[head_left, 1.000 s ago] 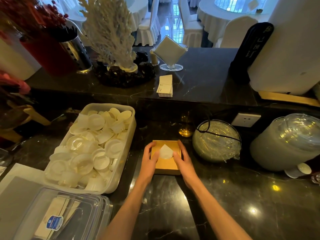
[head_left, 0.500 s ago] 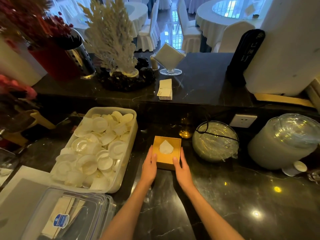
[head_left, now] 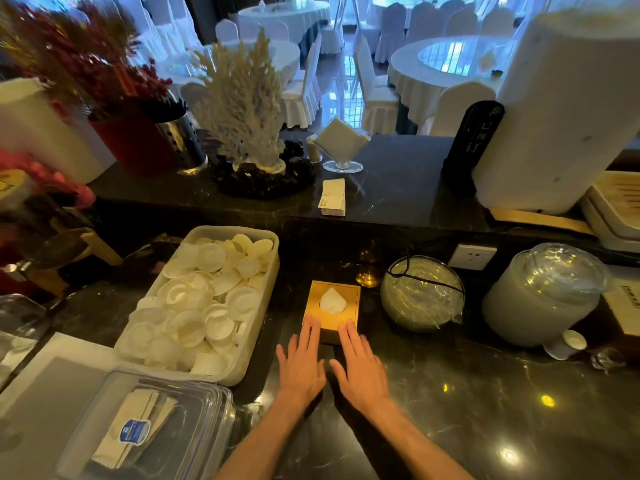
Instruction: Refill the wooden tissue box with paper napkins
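Two hands, left [head_left: 300, 367] and right [head_left: 360, 370], lie flat, fingers spread, no grip, fingertips touching the near edge of the square wooden tissue box [head_left: 331, 311] on the dark marble counter [head_left: 485, 410]; white napkin [head_left: 332, 301] pokes out.

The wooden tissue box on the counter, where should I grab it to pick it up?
Grip the wooden tissue box by its two flat side walls, one hand per side, coming from the near edge where the left hand and right hand already lie. Keep off the top: a napkin pokes out of its opening.
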